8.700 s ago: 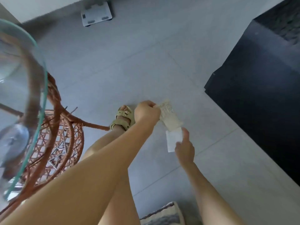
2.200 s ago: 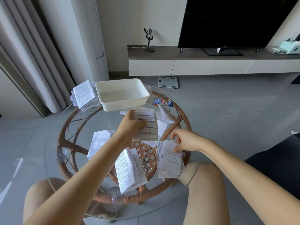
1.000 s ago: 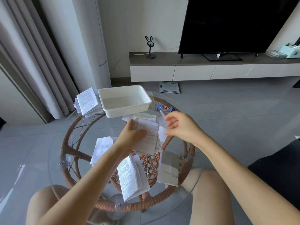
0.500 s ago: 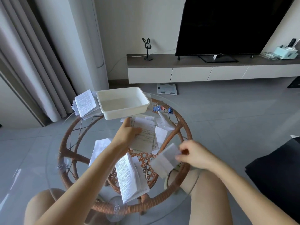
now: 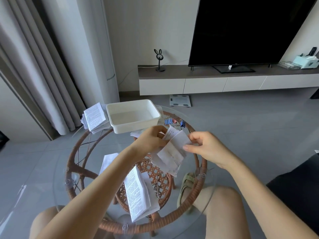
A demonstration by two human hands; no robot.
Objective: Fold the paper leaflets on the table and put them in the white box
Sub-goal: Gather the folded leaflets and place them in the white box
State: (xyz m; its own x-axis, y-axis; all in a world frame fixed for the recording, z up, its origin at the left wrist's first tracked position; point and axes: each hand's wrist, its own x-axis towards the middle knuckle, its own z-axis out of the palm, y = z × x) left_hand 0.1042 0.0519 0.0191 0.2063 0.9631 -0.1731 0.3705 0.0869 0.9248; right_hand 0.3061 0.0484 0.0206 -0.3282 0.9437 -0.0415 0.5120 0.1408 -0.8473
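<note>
Above a round glass worktop on a rattan frame, you sit with both bare knees at its near edge, a sandalled foot visible through the glass. Nearest you, an open printed leaflet lies tented on the worktop, with another white sheet just behind it to the left. Over the middle, your left hand pinches the top edge of a creased leaflet, fingers closed on the paper, while your right hand grips its right edge between thumb and fingertips; the sheet hangs between them, partly folded, clear of the glass. More loose sheets lie under your left hand. Beyond your hands, the white box stands on the far part of the worktop, with nothing visible inside. A stack of folded leaflets rests just beside its left wall, and a few coloured binder clips lie near its right corner. Further off, a bathroom scale sits on the floor before a low cabinet carrying a dark television.
</note>
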